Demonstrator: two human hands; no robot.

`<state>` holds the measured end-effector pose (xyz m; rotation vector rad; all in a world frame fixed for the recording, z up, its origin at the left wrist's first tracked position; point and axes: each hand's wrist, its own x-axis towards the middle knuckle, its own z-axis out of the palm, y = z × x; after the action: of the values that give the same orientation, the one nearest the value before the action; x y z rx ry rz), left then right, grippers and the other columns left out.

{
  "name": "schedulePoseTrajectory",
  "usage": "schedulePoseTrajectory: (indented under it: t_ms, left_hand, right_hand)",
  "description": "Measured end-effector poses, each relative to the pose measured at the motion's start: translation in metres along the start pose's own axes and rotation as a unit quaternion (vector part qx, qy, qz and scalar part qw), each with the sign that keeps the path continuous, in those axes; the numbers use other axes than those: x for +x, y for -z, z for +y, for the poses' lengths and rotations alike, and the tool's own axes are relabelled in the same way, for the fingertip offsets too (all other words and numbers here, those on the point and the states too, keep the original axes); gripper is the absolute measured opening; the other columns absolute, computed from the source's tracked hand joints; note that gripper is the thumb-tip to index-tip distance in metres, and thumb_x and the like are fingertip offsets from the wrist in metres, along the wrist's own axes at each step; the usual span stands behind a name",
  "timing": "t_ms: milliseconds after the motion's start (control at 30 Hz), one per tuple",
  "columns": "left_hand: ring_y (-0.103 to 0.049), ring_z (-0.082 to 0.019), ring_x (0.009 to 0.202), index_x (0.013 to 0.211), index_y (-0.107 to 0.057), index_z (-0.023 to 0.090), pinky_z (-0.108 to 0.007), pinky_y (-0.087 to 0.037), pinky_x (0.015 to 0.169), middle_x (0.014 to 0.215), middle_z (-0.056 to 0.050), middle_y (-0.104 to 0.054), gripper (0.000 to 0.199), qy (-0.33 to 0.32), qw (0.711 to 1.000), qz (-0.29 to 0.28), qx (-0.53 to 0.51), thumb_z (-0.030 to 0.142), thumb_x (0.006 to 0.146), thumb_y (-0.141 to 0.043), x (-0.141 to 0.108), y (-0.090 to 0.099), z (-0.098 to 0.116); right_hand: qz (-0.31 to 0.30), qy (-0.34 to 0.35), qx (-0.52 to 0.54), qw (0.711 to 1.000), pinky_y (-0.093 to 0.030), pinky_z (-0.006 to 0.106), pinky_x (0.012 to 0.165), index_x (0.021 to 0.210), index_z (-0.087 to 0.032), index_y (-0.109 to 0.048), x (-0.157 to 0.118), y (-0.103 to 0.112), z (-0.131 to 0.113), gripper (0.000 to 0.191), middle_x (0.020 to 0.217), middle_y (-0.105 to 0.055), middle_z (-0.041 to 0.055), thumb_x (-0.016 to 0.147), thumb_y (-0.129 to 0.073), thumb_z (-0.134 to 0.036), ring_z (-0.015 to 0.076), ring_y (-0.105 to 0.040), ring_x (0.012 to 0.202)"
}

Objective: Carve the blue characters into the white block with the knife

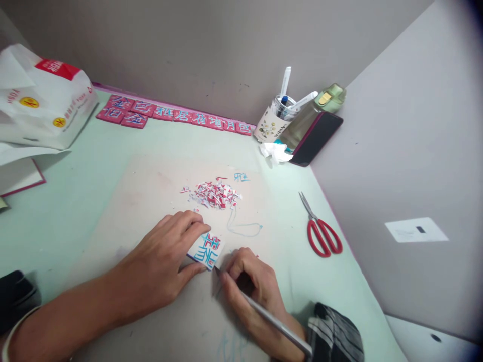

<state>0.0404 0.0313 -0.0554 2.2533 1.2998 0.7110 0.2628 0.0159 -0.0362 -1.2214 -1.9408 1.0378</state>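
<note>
A small white square tile [204, 250] with blue characters lies on the board, some strokes showing red. My left hand [171, 251] pinches it between thumb and fingers at its left side. In my right hand [251, 281] is a slim silver craft knife [277, 322], held like a pen. Its dark tip is at the tile's lower right corner; whether it touches cannot be made out. Beyond the tile sits a pile of red and white shavings [217, 194].
Red tiles with pale blue characters [181, 116] line the table's back edge. Red-handled scissors [320, 231] lie at right. A pen cup [269, 125], crumpled tissue [276, 152], phone [319, 138] and bottle [302, 123] stand back right. A tissue pack [45, 100] is at left.
</note>
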Motion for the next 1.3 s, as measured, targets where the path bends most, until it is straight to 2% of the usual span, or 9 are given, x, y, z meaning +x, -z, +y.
schedulePoseTrajectory:
  t_ms: [233,367,600,733,1000,1067,1133,1233,1300]
  left_hand:
    - [-0.055,-0.031,0.119,0.13,-0.052,0.024,-0.05,-0.046,0.1,0.129,-0.01,-0.059,0.036,-0.003,1.0,0.003,0.005,0.016,0.095,-0.058,0.001,0.0,0.0]
    - [-0.055,-0.03,0.111,0.127,-0.052,0.023,-0.049,-0.047,0.094,0.124,-0.01,-0.058,0.032,-0.002,1.0,0.001,0.014,0.017,0.096,-0.058,0.0,0.0,0.002]
    - [-0.051,-0.028,0.088,0.102,-0.05,0.022,-0.045,-0.045,0.076,0.1,-0.007,-0.054,0.016,0.006,0.995,0.032,0.089,0.026,0.094,-0.063,-0.002,-0.005,0.01]
    - [-0.048,-0.027,0.083,0.092,-0.043,0.025,-0.044,-0.042,0.074,0.09,-0.004,-0.05,0.021,-0.004,0.99,0.057,0.131,0.03,0.094,-0.063,-0.002,-0.007,0.011]
    - [-0.046,-0.026,0.078,0.089,-0.036,0.026,-0.043,-0.04,0.076,0.084,0.0,-0.044,0.032,-0.029,0.982,0.062,0.174,0.037,0.094,-0.066,-0.001,-0.01,0.011]
    - [-0.046,-0.026,0.076,0.088,-0.036,0.026,-0.043,-0.039,0.075,0.083,0.0,-0.043,0.034,-0.032,0.981,0.067,0.179,0.038,0.094,-0.067,-0.001,-0.011,0.011]
    - [-0.047,-0.026,0.077,0.088,-0.035,0.027,-0.043,-0.039,0.076,0.082,0.0,-0.043,0.034,-0.028,0.981,0.071,0.176,0.035,0.093,-0.067,-0.001,-0.011,0.012]
    - [-0.049,-0.026,0.077,0.087,-0.035,0.027,-0.043,-0.04,0.076,0.082,0.0,-0.045,0.032,-0.01,0.986,0.072,0.152,0.028,0.09,-0.067,-0.001,-0.011,0.011]
    - [-0.049,-0.026,0.076,0.086,-0.034,0.028,-0.042,-0.039,0.074,0.081,0.001,-0.045,0.034,0.002,0.989,0.078,0.128,0.029,0.087,-0.068,-0.001,-0.01,0.009]
  right_hand:
    - [0.004,-0.006,0.011,1.0,-0.04,0.028,0.064,0.075,-0.023,-0.046,-0.001,-0.001,0.002,0.025,0.073,-0.057,-0.0013,0.096,-0.057,-0.016,0.015,-0.051,0.068]
    - [0.003,-0.015,0.007,1.0,-0.04,0.028,0.064,0.075,-0.023,-0.046,-0.001,-0.001,0.001,0.024,0.073,-0.057,-0.0016,0.096,-0.057,-0.017,0.0145,-0.051,0.068]
    - [0.036,-0.024,-0.025,0.999,-0.038,0.025,0.058,0.074,-0.024,-0.045,-0.003,-0.004,0.004,0.024,0.069,-0.052,-0.0036,0.093,-0.057,-0.015,0.0132,-0.047,0.063]
    - [0.048,-0.033,-0.035,0.998,-0.037,0.025,0.056,0.074,-0.024,-0.045,-0.005,-0.007,0.005,0.024,0.068,-0.051,-0.0034,0.094,-0.056,-0.016,0.0129,-0.046,0.06]
    - [0.069,-0.02,-0.068,0.995,-0.037,0.027,0.058,0.073,-0.024,-0.043,-0.002,-0.01,0.0,0.027,0.065,-0.049,-0.0036,0.096,-0.054,-0.015,0.0146,-0.047,0.062]
    - [0.075,0.002,-0.091,0.993,-0.038,0.028,0.059,0.075,-0.025,-0.043,-0.003,-0.012,0.0,0.026,0.066,-0.051,-0.0035,0.096,-0.055,-0.013,0.0149,-0.048,0.062]
    - [0.085,0.059,-0.131,0.986,-0.039,0.029,0.061,0.079,-0.025,-0.042,-0.003,-0.014,0.002,0.026,0.067,-0.053,-0.0029,0.095,-0.054,-0.009,0.0158,-0.049,0.063]
    - [0.069,0.17,-0.214,0.959,-0.039,0.032,0.063,0.084,-0.026,-0.04,-0.004,-0.015,0.005,0.03,0.068,-0.056,-0.0021,0.093,-0.052,-0.001,0.0174,-0.048,0.063]
    - [0.053,0.216,-0.249,0.943,-0.039,0.034,0.064,0.085,-0.026,-0.039,-0.005,-0.014,0.007,0.032,0.068,-0.058,-0.0015,0.094,-0.053,0.001,0.0184,-0.046,0.063]
